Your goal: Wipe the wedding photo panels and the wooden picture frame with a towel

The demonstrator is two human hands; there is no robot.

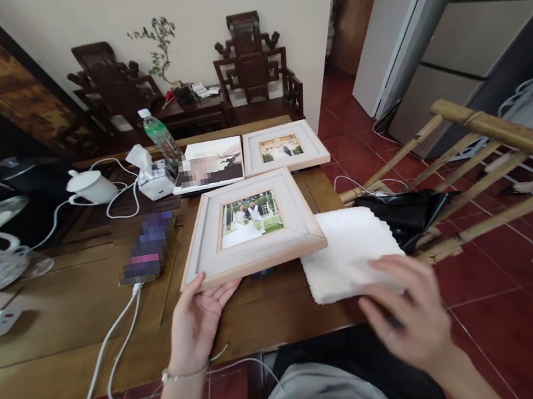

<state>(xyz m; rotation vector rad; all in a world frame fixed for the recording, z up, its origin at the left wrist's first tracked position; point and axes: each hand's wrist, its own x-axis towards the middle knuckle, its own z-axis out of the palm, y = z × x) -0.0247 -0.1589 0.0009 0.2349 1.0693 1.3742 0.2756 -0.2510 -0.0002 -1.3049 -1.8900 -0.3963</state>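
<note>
My left hand (200, 324) grips the near left corner of a light-wood picture frame (265, 253), thumb on the front edge and fingers beneath. The frame tilts up off the table, its photo of two people (251, 219) facing me. A white fluffy cloth (350, 250) lies at the table's right edge, partly behind the frame's right corner. My right hand (410, 311) is over the cloth's near right corner, thumb and fingers apart; motion blurs it, and whether it touches the cloth is unclear.
Another wooden frame (283, 146) and a photo panel (210, 164) lie farther back. A tissue box (156, 180), bottle (160, 135), lidded cup (91, 187) and phone (147, 248) with white cables are to the left. A bamboo chair (488, 130) stands right of the table (294, 310).
</note>
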